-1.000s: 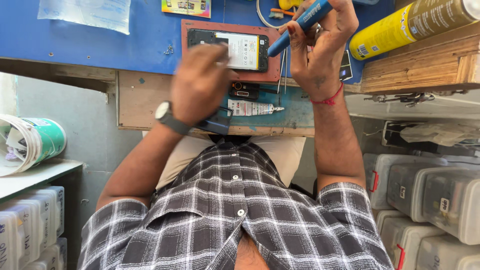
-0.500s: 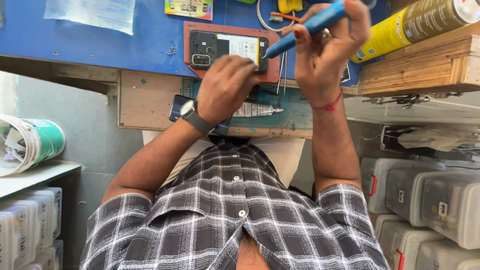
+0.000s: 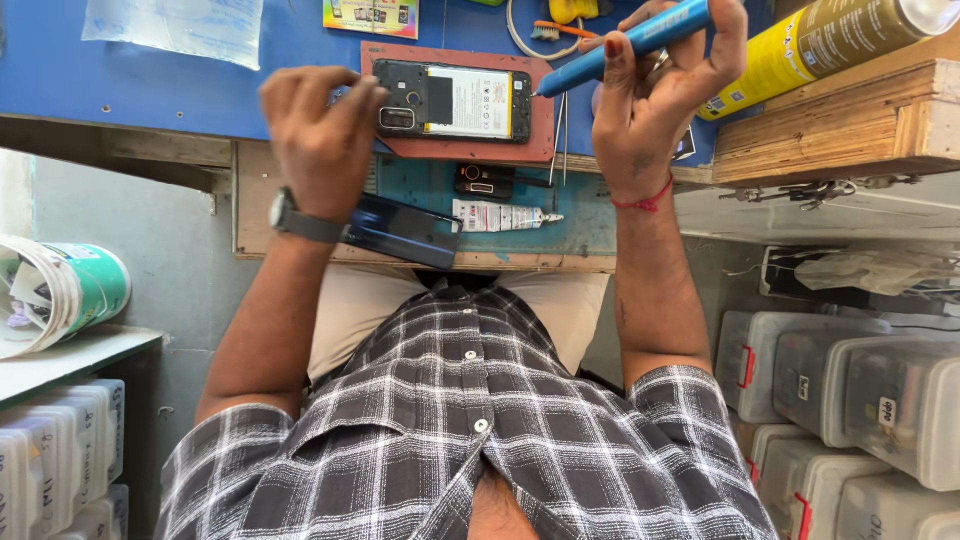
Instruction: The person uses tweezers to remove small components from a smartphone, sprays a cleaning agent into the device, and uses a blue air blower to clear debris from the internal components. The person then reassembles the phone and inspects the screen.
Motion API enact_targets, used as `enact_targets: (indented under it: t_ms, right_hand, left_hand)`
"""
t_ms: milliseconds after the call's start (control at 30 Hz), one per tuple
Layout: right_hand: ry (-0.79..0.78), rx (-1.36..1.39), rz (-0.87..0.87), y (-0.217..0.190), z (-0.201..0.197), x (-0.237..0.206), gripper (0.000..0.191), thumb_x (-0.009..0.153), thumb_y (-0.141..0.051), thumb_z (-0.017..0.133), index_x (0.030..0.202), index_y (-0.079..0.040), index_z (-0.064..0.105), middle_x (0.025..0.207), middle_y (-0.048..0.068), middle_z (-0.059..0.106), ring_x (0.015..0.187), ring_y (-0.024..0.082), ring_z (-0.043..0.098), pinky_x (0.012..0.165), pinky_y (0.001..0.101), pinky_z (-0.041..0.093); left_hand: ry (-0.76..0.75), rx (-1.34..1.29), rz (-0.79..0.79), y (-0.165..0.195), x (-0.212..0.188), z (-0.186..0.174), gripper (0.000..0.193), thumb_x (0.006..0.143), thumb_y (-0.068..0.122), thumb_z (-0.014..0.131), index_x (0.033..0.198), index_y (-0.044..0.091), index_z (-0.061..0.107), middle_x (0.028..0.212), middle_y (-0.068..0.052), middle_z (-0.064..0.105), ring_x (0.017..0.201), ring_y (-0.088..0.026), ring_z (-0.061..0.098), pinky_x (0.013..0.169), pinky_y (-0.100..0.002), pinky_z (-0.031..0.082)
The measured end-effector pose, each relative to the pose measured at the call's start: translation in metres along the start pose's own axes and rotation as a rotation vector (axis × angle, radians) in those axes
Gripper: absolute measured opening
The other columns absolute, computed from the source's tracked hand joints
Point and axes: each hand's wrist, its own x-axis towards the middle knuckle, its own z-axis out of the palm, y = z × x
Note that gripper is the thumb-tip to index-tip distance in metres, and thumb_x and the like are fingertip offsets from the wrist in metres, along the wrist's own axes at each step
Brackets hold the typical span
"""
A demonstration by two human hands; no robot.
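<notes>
Blue worktop [image 3: 150,70], red mat [image 3: 455,150]

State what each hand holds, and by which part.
The right hand holds a blue screwdriver by its handle; the left hand rests on the end of the opened phone.

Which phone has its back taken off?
The phone on the red mat; its battery and insides show. The dark blue phone near the wrist is closed.
</notes>
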Motion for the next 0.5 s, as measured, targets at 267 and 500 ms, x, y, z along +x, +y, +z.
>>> enact_targets:
  t_ms: [267, 500]
  right_hand:
    - [-0.049, -0.001, -0.007, 0.0, 0.003, -0.003, 0.066, 0.121, 0.005, 0.056, 0.156, -0.025, 0.009, 0.123, 0.018, 0.051, 0.093, 0.022, 0.061, 0.088, 0.0334, 0.066]
    - [-0.162, -0.138, -0.162, -0.009, 0.008, 0.012, 0.07, 0.113, 0.007, 0.058, 0.153, -0.021, 0.007, 0.119, 0.019, 0.054, 0.091, 0.024, 0.072, 0.071, 0.0277, 0.066]
  left_hand:
    - [-0.037, 0.004, -0.032, -0.026, -0.017, -0.006, 0.012, 0.1, 0.002, 0.077, 0.112, 0.0, 0.079, 0.117, -0.009, 0.07, 0.115, -0.029, 0.063, 0.111, -0.049, 0.044]
    - [-0.039, 0.017, -0.042, -0.033, -0.023, 0.0, 0.014, 0.1, 0.001, 0.076, 0.113, -0.001, 0.079, 0.118, -0.01, 0.07, 0.115, -0.029, 0.063, 0.114, -0.05, 0.045]
